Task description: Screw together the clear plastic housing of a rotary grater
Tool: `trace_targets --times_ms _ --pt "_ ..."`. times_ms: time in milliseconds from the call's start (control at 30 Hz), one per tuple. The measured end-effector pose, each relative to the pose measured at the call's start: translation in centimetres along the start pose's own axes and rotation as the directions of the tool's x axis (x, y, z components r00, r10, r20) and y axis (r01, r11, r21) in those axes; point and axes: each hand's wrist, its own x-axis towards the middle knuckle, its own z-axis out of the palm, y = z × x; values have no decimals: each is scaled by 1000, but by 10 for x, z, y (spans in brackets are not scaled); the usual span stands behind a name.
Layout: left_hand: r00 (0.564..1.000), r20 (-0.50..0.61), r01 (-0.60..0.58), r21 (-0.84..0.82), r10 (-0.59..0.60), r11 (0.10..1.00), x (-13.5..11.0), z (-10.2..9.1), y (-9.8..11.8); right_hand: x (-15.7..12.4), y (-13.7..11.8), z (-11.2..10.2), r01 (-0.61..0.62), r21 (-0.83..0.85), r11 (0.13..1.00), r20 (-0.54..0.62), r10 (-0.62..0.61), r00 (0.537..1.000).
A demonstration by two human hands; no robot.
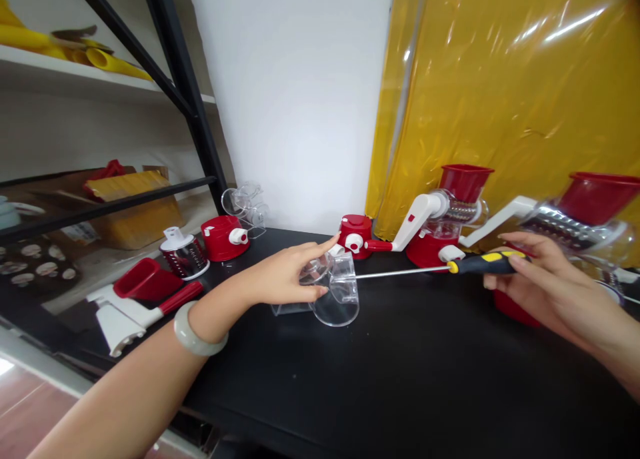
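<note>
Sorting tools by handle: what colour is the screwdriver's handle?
The screwdriver handle is black and yellow, best seen in the head view.

The clear housing [336, 293] in the middle is glossy see-through plastic, the screwdriver [480, 264] on the right has a smooth bright metal shaft and a black-and-yellow plastic grip, the table [400, 385] is matt black, and the far-right sheet [500, 79] is shiny, wrinkled yellow film.

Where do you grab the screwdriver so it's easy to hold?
Take the screwdriver by its thick black-and-yellow handle, coming from the right end. The thin metal shaft lies about level and points left toward the clear plastic housing, so that end offers little to grip. The right hand wraps the handle this way, while the left hand rests on the housing.
</note>
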Motion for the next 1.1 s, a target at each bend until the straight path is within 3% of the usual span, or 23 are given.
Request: trace_targets --times_ms 133,367,500,633,867,1100 --pt "1000 -10 -8 4 8 1000 0 0 -1 0 8 -4 3 -187 982 10 -1 1000" --pt "1000 -10 -23 12 23 1000 0 0 1 1 1 -1 -89 83 993 61 84 995" --pt "1000 -15 -17 16 17 1000 0 0 0 2 4 -6 -15 -23 1000 19 15 1000" --pt "1000 -20 -13 1 13 1000 0 0 -1 5 13 -12 19 -176 984 72 -6 997" --pt "1000 -12 -15 10 15 1000 0 -1 2 2 2 -2 -52 41 998 80 49 996" --pt "1000 -21 -15 9 15 1000 -1 0 0 3 10 -7 -51 -146 988 20 54 998"
